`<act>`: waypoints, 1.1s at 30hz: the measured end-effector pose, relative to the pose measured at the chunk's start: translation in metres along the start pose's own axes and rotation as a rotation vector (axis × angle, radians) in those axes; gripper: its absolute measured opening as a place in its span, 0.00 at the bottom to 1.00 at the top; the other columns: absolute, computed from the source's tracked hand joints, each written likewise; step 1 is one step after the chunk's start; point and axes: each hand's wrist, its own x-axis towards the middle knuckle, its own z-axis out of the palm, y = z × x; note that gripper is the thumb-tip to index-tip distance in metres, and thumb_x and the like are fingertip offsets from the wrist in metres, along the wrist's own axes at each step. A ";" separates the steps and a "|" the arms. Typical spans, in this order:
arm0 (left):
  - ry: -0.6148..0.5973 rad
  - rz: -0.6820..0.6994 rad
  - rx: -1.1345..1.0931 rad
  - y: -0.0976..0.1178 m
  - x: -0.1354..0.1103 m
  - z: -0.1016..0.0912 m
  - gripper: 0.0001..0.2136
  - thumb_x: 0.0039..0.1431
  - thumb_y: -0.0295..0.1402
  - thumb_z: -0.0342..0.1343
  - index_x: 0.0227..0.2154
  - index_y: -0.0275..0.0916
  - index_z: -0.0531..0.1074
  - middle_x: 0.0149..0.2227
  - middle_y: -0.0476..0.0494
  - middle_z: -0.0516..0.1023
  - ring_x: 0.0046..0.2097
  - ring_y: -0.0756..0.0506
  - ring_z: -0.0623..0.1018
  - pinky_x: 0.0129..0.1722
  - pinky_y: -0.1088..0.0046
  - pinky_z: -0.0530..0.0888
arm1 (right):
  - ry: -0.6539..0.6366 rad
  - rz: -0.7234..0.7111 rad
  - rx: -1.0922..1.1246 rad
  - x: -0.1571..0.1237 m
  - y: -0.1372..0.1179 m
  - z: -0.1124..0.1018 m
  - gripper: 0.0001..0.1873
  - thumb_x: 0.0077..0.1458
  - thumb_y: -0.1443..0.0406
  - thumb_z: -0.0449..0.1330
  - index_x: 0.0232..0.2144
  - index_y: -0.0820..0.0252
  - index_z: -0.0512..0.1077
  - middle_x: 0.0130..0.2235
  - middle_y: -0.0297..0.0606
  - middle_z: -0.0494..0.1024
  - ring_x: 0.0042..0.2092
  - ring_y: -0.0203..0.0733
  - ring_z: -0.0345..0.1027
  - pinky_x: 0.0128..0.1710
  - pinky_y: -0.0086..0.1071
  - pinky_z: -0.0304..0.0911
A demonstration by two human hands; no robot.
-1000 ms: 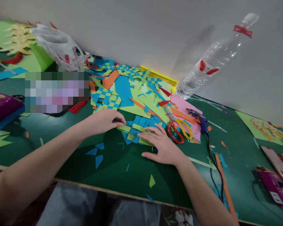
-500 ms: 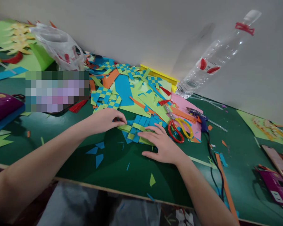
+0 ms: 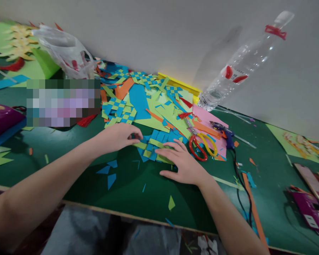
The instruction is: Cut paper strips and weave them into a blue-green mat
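Note:
A mat woven from blue and light-green paper strips (image 3: 156, 143) lies on the green table in front of me. My left hand (image 3: 122, 136) is at its left edge, thumb and fingertips pinched at the end of a light-green paper strip (image 3: 141, 145). The fingertips partly hide that end. My right hand (image 3: 180, 161) rests with fingers spread over the mat's right part, covering some of it. Scissors (image 3: 200, 146) with red and yellow handles lie just right of the mat.
Behind the mat are piled paper scraps and woven pieces (image 3: 119, 108). A glue gun (image 3: 227, 136) with a black cord lies on pink paper at right. A clear bottle (image 3: 234, 71) stands by the wall. Purple devices (image 3: 308, 209) and a plastic bag (image 3: 66, 53) flank the area.
My left hand's fingers have shifted very slightly at the mat's left edge. My right hand stays in place on the weave.

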 end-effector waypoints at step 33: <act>-0.003 -0.027 -0.018 0.004 0.001 0.000 0.11 0.58 0.38 0.51 0.36 0.43 0.76 0.35 0.49 0.81 0.36 0.46 0.78 0.33 0.75 0.68 | 0.004 -0.006 0.008 0.000 0.002 0.001 0.30 0.58 0.51 0.56 0.59 0.54 0.62 0.58 0.39 0.70 0.63 0.46 0.53 0.66 0.50 0.38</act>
